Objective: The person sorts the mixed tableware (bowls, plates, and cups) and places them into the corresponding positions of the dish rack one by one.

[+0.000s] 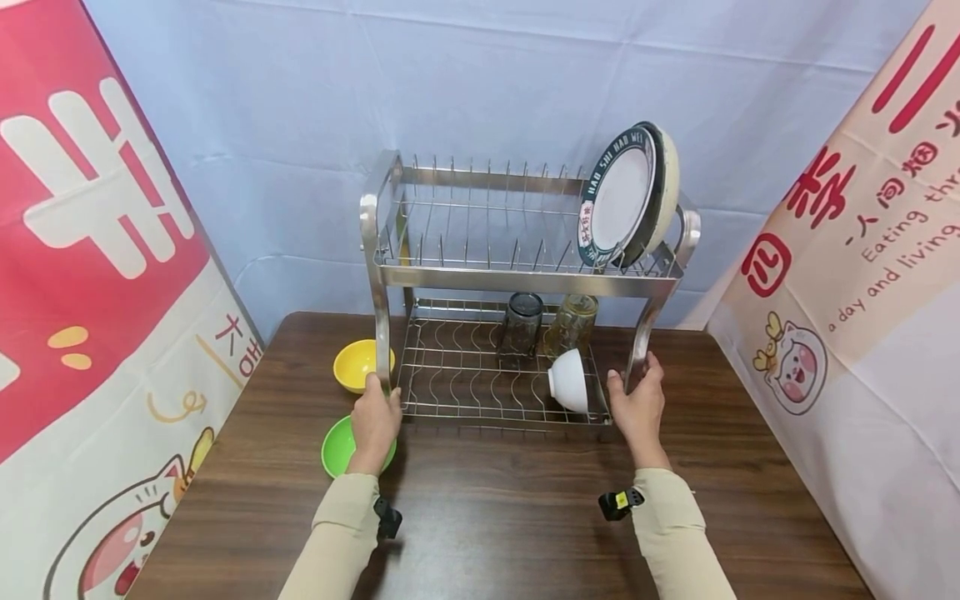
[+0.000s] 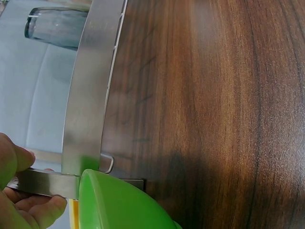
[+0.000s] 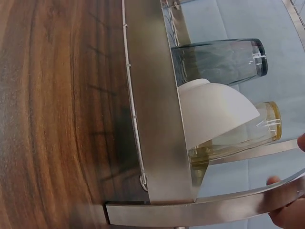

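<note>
A two-tier metal dish rack [image 1: 525, 282] stands on the wooden table. With thumb and fingers, my left hand [image 1: 377, 421] grips its left front leg, seen close up in the left wrist view. My right hand [image 1: 639, 408] holds the right front leg low down. Plates [image 1: 618, 196] lean upright at the right of the upper tier, the front one dark-rimmed. On the lower tier are a dark glass [image 1: 522, 325], a yellowish glass [image 1: 573, 325] and a white bowl [image 3: 217, 107] tipped on its side.
A green bowl [image 1: 337, 450] sits beside my left wrist, partly hidden by it. Behind it is a yellow bowl [image 1: 351, 367], left of the rack. The brown table [image 1: 510, 517] extends in front of the rack; a pale cloth backdrop [image 1: 300, 108] hangs behind it.
</note>
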Demonstrator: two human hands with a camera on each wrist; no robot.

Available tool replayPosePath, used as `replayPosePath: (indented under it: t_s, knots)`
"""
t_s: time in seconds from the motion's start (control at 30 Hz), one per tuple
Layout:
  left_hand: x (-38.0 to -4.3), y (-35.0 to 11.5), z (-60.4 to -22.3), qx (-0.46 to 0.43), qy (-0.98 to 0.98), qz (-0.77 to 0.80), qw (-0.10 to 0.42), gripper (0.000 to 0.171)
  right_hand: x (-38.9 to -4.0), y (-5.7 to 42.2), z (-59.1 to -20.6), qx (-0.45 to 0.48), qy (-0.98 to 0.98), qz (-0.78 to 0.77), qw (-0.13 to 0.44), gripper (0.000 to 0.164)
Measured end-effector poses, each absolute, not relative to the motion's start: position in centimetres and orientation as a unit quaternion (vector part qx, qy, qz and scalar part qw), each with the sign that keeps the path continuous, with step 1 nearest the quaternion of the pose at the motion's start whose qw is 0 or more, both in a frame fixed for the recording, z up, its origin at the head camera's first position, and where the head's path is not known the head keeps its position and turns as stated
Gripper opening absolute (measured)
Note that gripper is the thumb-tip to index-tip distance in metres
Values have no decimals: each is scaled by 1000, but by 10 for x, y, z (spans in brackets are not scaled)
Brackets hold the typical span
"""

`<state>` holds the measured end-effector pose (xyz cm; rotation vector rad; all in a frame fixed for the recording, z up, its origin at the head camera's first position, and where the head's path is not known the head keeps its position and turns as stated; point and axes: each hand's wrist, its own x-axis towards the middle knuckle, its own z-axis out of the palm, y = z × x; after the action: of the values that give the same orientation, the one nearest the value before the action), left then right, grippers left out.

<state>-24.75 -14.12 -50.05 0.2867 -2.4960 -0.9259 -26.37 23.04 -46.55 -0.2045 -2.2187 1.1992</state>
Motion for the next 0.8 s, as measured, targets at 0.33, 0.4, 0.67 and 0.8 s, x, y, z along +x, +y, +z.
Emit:
replayPosePath:
  t_s: [0.33,0.4,0.67,0.8]
  knots:
    - [-248,-140,-502,106,-905,-339,233,27,-265,236,-469,-72,-859,439,253,42]
    - [-249,-140,-502,107,-906,-340,229,27,-266,238,-471,-65,-863,436,246,39]
    - [-249,-140,-504,106,-905,-343,226,27,-267,239,-476,-49,-869,429,240,35]
    - [-249,-142,-505,102,-904,-346,229,26,-267,238,-477,-48,-869,431,238,35]
